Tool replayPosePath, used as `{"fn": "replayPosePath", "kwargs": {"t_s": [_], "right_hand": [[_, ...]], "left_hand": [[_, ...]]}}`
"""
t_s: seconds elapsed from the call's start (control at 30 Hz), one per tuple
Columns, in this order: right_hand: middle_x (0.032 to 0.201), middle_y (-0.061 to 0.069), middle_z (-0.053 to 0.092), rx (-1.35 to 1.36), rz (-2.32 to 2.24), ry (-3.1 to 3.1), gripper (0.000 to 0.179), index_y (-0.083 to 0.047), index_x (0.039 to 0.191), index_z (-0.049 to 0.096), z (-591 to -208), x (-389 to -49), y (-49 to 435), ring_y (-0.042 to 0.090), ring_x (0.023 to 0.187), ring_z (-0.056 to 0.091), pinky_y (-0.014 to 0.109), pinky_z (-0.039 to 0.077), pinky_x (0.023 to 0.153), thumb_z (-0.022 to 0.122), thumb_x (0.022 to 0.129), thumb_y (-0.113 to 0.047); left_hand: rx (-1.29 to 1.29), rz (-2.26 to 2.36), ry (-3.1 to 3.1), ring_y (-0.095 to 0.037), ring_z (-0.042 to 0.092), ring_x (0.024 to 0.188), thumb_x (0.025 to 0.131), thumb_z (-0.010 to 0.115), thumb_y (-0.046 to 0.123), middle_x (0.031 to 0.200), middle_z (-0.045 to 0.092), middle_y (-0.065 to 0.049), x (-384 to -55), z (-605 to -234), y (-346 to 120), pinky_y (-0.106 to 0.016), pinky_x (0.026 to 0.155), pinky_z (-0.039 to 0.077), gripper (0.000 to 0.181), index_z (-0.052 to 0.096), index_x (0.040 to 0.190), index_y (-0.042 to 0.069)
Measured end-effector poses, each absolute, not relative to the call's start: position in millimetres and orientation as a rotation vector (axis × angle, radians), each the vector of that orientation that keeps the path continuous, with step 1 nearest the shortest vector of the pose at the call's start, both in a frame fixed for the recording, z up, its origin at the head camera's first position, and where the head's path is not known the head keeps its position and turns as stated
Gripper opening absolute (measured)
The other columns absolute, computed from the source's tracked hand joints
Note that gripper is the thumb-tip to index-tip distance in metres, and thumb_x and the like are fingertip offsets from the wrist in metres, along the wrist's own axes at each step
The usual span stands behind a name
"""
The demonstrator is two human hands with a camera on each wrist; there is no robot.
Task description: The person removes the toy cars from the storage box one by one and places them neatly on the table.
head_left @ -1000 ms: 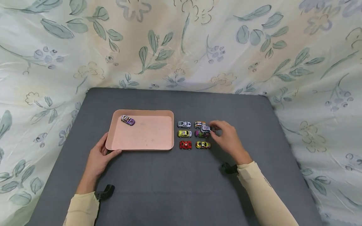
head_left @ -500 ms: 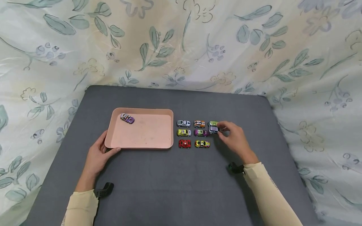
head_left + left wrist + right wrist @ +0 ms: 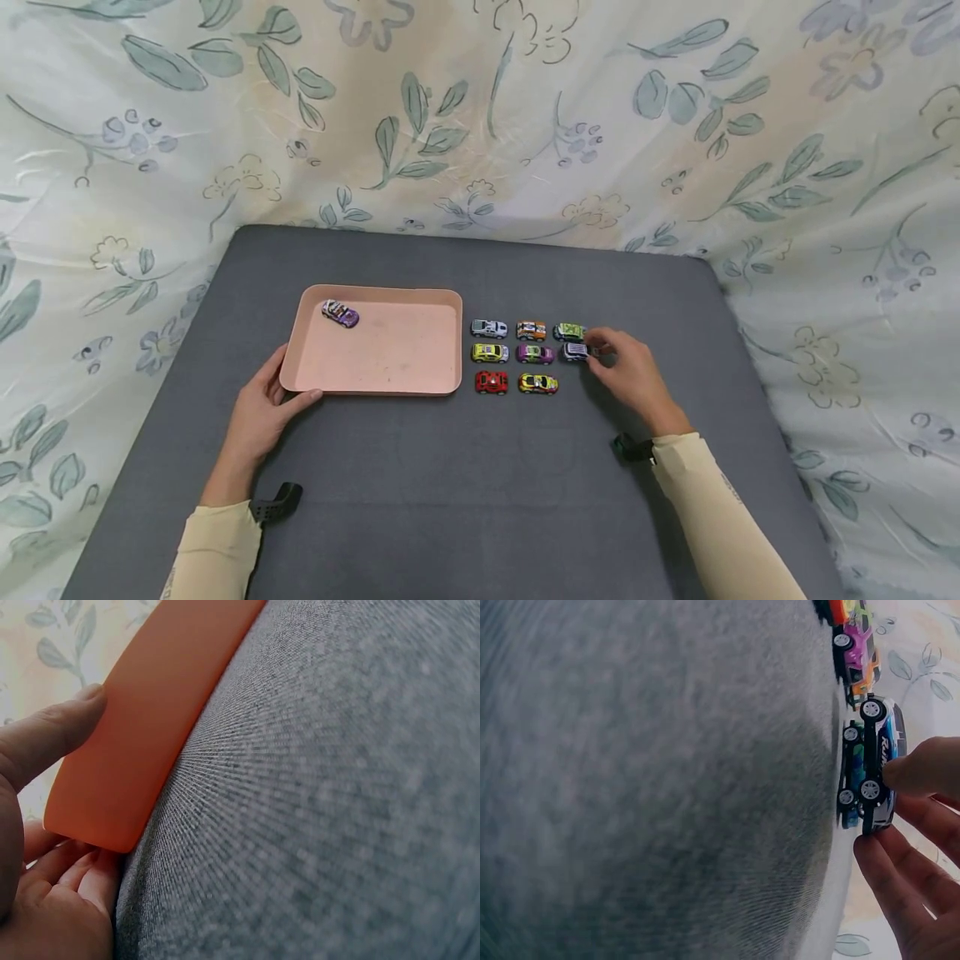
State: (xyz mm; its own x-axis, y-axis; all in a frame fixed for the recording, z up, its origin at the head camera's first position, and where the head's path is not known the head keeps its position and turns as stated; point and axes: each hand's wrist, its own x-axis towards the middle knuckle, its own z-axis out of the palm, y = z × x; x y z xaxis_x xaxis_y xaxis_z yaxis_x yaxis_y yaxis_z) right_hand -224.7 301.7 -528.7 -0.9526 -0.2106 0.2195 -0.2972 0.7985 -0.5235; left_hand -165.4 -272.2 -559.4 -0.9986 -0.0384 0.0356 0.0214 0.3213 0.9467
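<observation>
My left hand point(image 3: 258, 417) holds the near left corner of a pink tray point(image 3: 375, 387), its thumb along the near wall. In the left wrist view the thumb lies on the tray's outer wall point(image 3: 142, 727) and the other fingers are by the corner. A purple and white toy car point(image 3: 341, 313) sits in the tray's far left part. My right hand point(image 3: 630, 375) pinches a white and black toy car point(image 3: 881, 765) with blue marks, thumb on its side. That car is just in front of a green toy car point(image 3: 570, 332); whether its wheels touch the table cannot be told.
Right of the tray, several toy cars stand in rows: silver point(image 3: 489, 329), orange point(image 3: 531, 331), yellow point(image 3: 490, 353), purple point(image 3: 536, 354), red point(image 3: 491, 382) and yellow-black point(image 3: 538, 383). A grey cloth point(image 3: 420, 483) covers the table. Floral curtains point(image 3: 525, 125) hang behind and beside it.
My right hand has carried the white and black car rightward, from over the orange and purple cars to the row's right end. The green car has come into view. My left hand stays at the tray.
</observation>
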Motion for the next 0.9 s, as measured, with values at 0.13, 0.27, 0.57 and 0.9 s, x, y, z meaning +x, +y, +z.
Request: {"fn": "replayPosePath", "kwargs": {"t_s": [0.13, 0.27, 0.57, 0.9], "right_hand": [[0.116, 0.011, 0.075, 0.403, 0.871, -2.843, 0.031, -0.008, 0.124, 0.075, -532.2, -225.7, 303.8, 0.033, 0.101, 0.072, 0.058, 0.058, 0.090, 0.081, 0.094, 0.001], [0.116, 0.011, 0.075, 0.412, 0.868, -2.844, 0.032, -0.009, 0.123, 0.075, -534.8, -226.7, 304.0, 0.034, 0.102, 0.072, 0.058, 0.058, 0.091, 0.082, 0.094, 0.001], [0.117, 0.013, 0.076, 0.411, 0.874, -2.845, 0.032, -0.007, 0.123, 0.075, -538.0, -226.8, 302.8, 0.035, 0.103, 0.073, 0.058, 0.058, 0.092, 0.082, 0.093, 0.002], [0.114, 0.011, 0.076, 0.443, 0.882, -2.816, 0.034, -0.006, 0.123, 0.075, -539.1, -229.0, 302.5, 0.033, 0.100, 0.073, 0.056, 0.058, 0.090, 0.083, 0.091, 0.003]], "left_hand": [[0.012, -1.806, -2.508, -0.040, 0.029, 0.159, 0.094, 0.086, 0.004, 0.173, 0.028, -0.025, -165.6, -559.3, -272.0, -0.007, 0.113, 0.034, 0.100, 0.023, 0.172, 0.001], [0.012, -1.806, -2.510, -0.040, 0.029, 0.159, 0.095, 0.086, 0.004, 0.173, 0.028, -0.026, -165.2, -560.1, -272.1, -0.007, 0.114, 0.034, 0.100, 0.023, 0.172, -0.001], [0.029, -1.803, -2.514, -0.040, 0.030, 0.159, 0.094, 0.086, 0.003, 0.173, 0.028, -0.026, -166.7, -558.1, -271.6, -0.008, 0.114, 0.035, 0.100, 0.023, 0.172, 0.001], [0.065, -1.811, -2.521, -0.040, 0.030, 0.159, 0.093, 0.086, 0.000, 0.173, 0.027, -0.026, -167.6, -558.3, -270.5, -0.012, 0.117, 0.035, 0.102, 0.021, 0.172, 0.001]]}}
